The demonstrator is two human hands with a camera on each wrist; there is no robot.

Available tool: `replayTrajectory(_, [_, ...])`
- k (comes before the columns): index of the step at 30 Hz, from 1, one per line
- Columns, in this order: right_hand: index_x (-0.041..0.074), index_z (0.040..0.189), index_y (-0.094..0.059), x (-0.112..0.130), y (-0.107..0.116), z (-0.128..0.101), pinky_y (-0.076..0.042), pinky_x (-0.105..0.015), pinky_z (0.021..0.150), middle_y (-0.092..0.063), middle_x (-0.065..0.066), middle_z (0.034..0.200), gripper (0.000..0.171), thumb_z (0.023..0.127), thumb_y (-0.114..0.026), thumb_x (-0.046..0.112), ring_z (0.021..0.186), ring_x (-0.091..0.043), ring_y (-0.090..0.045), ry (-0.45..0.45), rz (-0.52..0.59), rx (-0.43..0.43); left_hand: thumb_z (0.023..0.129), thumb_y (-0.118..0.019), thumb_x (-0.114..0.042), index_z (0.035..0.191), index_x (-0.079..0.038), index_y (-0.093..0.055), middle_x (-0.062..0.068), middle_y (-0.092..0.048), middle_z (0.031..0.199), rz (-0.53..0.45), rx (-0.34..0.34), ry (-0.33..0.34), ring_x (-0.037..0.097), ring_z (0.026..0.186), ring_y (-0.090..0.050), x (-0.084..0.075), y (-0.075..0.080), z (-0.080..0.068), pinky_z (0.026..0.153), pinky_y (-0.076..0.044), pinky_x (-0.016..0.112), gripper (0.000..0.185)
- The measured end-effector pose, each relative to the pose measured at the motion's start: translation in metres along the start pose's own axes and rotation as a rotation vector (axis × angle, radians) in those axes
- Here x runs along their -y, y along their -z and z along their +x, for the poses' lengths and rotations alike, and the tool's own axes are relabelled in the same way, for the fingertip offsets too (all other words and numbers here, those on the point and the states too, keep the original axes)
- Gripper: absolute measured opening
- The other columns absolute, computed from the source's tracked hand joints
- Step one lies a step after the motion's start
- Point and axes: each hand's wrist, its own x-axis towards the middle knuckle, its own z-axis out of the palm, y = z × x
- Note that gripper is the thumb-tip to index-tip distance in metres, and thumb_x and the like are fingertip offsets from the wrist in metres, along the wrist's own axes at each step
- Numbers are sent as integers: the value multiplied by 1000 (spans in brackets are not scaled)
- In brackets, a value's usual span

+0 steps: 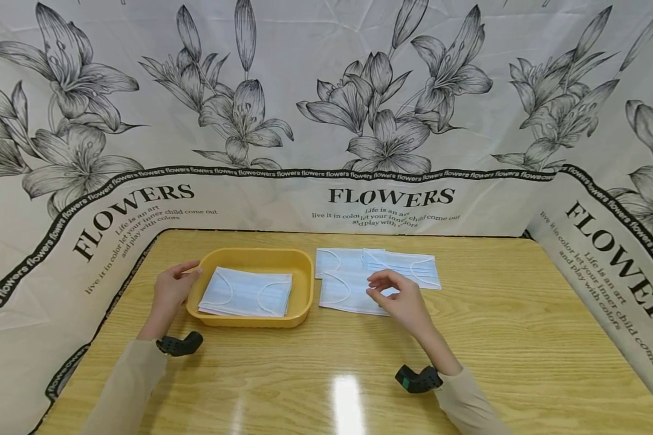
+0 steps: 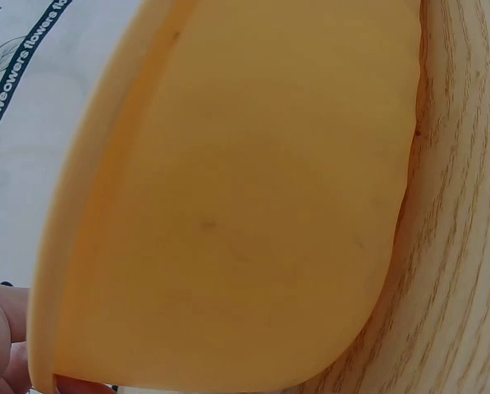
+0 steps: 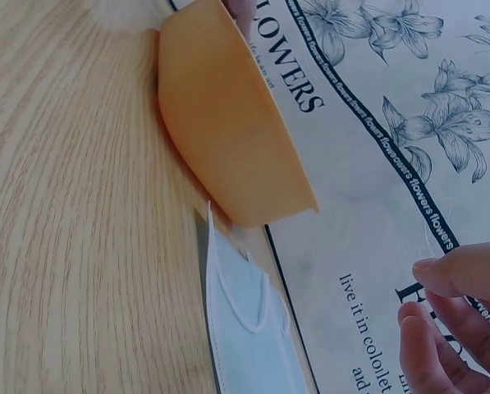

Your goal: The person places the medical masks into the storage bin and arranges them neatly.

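Left hand (image 1: 175, 289) steadies the tray (image 1: 303, 284) at its 9 o'clock rim; right hand (image 1: 399, 298), fingers loosely curled and empty, hovers over loose masks (image 1: 348, 284) at the tray's 3 o'clock on the tabletop (image 1: 522, 338).

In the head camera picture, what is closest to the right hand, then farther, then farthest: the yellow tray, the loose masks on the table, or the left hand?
1. loose masks, just under the right hand.
2. yellow tray, to its left.
3. left hand, at the tray's far left rim.
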Motion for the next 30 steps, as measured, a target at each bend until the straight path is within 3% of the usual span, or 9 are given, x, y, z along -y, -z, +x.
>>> replayTrajectory(6, [4,101,-69,-7,10,-3,-48,-21,55,-70,-10,91,19,83,-74,9,78,-2,-61,-34,-30,-5,96,-58,-28,133,-7,-58,19,-63,114,10,1,0,1,70,-56,-1,0,-1,56,-48,20,43])
replayTrajectory(16, [2,103,-67,-14,29,-11,-51,-21,60,-69,-13,94,22,85,-73,12,79,0,-59,-75,-37,-10,96,-58,-30,134,-7,-57,17,-62,113,14,2,11,1,71,-55,-1,0,-1,56,-47,20,44])
replayTrajectory(22, [1,104,-67,-22,40,-15,-51,-21,60,-69,-14,94,22,85,-73,10,79,1,-59,-64,-51,-24,96,-58,-29,134,-7,-57,15,-62,109,7,8,12,2,67,-55,-2,0,-2,52,-45,21,44])
replayTrajectory(30, [0,104,-67,-34,53,-17,-50,-22,58,-69,-15,94,21,85,-71,8,77,4,-58,-117,-81,-40,96,-57,-29,135,-9,-57,16,-63,111,14,4,18,3,63,-54,0,0,-1,50,-43,23,44])
